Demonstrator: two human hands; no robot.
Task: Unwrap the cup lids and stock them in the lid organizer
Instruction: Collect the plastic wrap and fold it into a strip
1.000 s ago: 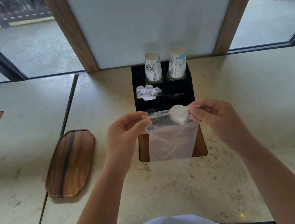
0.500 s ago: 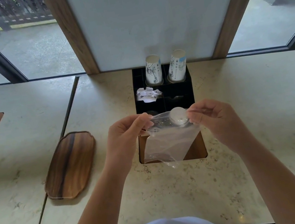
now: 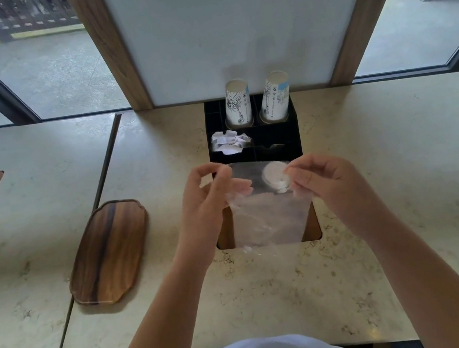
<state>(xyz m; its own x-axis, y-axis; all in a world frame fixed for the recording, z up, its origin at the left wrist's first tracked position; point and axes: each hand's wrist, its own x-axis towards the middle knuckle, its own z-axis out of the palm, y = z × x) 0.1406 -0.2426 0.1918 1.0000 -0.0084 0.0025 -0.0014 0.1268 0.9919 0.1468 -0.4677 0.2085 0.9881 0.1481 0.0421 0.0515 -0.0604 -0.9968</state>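
A clear plastic wrapper (image 3: 269, 216) hangs between my hands in front of the black lid organizer (image 3: 274, 138). A white round lid (image 3: 275, 176) shows inside its upper right part. My left hand (image 3: 211, 198) pinches the wrapper's top left edge. My right hand (image 3: 321, 177) pinches the top right edge beside the lid. The organizer's near compartments are partly hidden behind the wrapper.
Two upside-down paper cup stacks (image 3: 237, 102) (image 3: 275, 95) stand in the organizer's back slots, and crumpled white paper (image 3: 229, 142) fills a left compartment. A wood-lined cutout (image 3: 312, 225) lies below the wrapper. A wooden tray (image 3: 110, 251) rests on the marble counter (image 3: 391, 176) at left.
The wrapper's top has been pulled open and spread wider, and the lid has shifted towards my right hand. Both hands stay in about the same place.
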